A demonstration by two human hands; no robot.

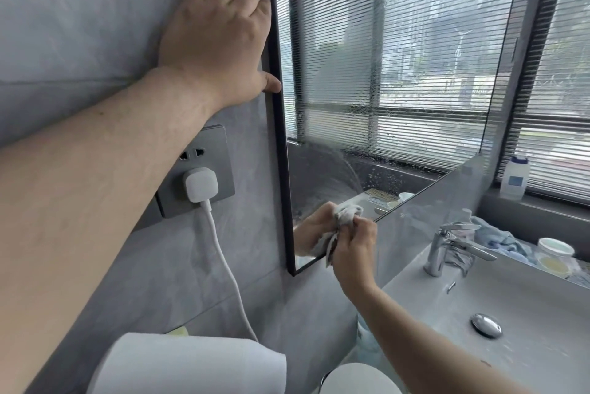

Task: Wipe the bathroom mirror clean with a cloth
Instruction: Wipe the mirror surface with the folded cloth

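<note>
The black-framed mirror [399,80] hangs on the grey wall and reflects a window with slatted blinds. Water spots and wipe streaks show on its lower middle glass. My left hand [220,32] lies flat on the wall at the mirror's upper left, fingers spread, thumb touching the frame. My right hand [351,246] grips a crumpled grey-white cloth [346,213] and presses it against the glass near the mirror's lower left corner. The reflection of that hand shows just left of it.
A grey wall socket with a white plug [201,184] and trailing cable sits left of the mirror. A white paper roll [191,365] lies below. The sink [526,313] with chrome tap [447,243] is at right; a white bottle [514,177] stands on the window ledge.
</note>
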